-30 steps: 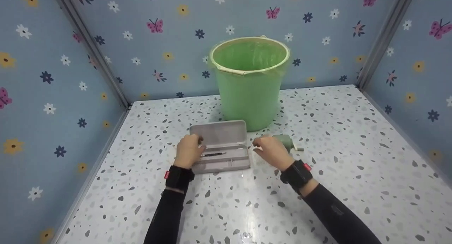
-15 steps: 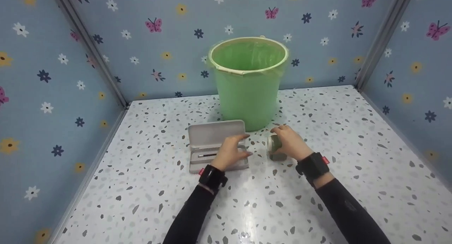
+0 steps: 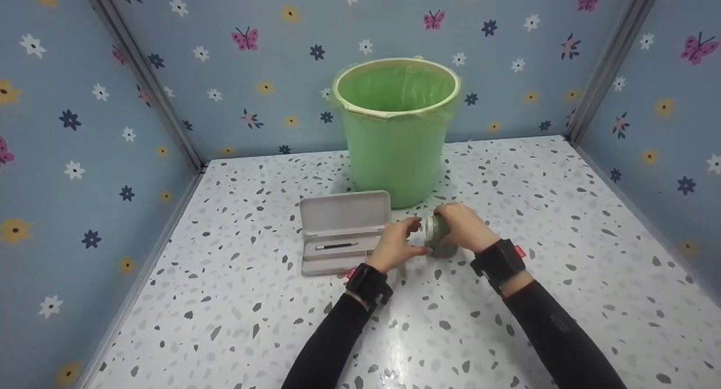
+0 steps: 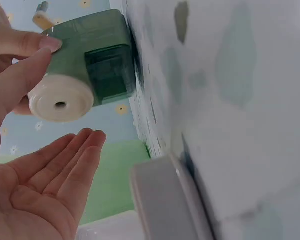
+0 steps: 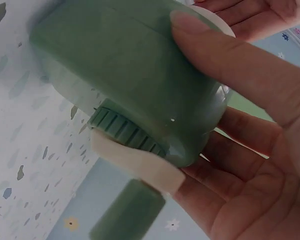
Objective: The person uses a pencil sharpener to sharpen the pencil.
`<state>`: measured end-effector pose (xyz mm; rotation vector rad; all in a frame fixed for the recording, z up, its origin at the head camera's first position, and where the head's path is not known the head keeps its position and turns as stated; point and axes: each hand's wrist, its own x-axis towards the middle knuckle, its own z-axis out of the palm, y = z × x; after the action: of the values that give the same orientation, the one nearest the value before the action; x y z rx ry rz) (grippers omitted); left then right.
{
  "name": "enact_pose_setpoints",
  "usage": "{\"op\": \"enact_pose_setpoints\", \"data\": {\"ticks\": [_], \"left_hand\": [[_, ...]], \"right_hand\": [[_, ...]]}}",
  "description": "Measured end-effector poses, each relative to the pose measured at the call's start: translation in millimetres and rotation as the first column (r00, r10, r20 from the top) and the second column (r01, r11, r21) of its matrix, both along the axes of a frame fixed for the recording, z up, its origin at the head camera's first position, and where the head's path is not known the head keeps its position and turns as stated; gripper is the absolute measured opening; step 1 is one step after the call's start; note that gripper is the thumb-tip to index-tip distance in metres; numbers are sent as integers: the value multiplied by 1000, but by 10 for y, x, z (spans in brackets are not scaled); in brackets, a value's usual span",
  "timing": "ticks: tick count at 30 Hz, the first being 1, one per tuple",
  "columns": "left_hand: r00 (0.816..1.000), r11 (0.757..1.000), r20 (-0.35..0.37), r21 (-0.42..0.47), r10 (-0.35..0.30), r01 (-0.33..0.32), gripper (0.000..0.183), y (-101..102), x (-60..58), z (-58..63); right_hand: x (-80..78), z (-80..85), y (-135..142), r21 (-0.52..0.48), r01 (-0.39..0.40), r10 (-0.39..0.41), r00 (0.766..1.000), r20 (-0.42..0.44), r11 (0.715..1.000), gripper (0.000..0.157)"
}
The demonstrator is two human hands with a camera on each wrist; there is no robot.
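Note:
My right hand (image 3: 466, 227) grips a green hand-crank pencil sharpener (image 3: 445, 249) near the middle of the table. In the right wrist view the thumb lies along the green body (image 5: 115, 60), with the fingers on the other side and the cream crank arm (image 5: 135, 159) below. My left hand (image 3: 393, 245) is at the sharpener's front, fingers and thumb spread. The left wrist view shows the cream round front (image 4: 61, 98) with its small hole facing the left palm (image 4: 37, 195). Left of the hands, a black pencil (image 3: 337, 246) lies in an open grey pencil case (image 3: 345, 213).
Behind the case stands a tall green bin (image 3: 394, 152) with a liner over its rim. The speckled white table (image 3: 225, 299) is enclosed by flowered blue panels (image 3: 253, 68) at the back and sides.
My left hand has moved right, from over the pencil case to the sharpener's front. My right hand has reached right, taken hold of the sharpener and turned its front leftward.

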<state>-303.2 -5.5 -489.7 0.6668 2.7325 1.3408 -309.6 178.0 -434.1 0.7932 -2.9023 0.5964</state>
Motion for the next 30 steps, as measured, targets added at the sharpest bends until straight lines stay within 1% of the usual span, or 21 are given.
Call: {"op": "enact_pose_setpoints", "data": {"ticks": [5,12,15,18,21,25,28,30], "left_hand": [[1000,998,15,59,-21,20,67,44,9,-4],[998,989,35,145,-48,43,64,72,-5,5],[996,980,42,185,-76,67,62,59,-28,0],[990,966,70,236,-125,105,62,29,-53,-11],[978,951,105,273,-179,145,66,-14,-76,-12],[956,937,163,294,-243,189,69,-95,-97,7],[932,921,200,313,-303,233,67,-169,-127,15],[912,901,215,344,-350,264,63,-218,-158,9]], "right_hand": [[61,107,-21,-36,-35,35,999,-9,999,42],[156,292,-68,-33,-62,62,998,-6,998,46],[176,332,-69,-32,-55,55,998,-6,998,48],[179,349,-57,-36,-47,48,999,13,998,48],[174,376,-38,-34,-49,51,997,59,998,47],[159,423,9,-25,-93,95,990,109,995,42],[152,455,51,-32,-143,146,981,132,989,39],[155,474,78,-49,-169,174,975,141,984,37]]}}
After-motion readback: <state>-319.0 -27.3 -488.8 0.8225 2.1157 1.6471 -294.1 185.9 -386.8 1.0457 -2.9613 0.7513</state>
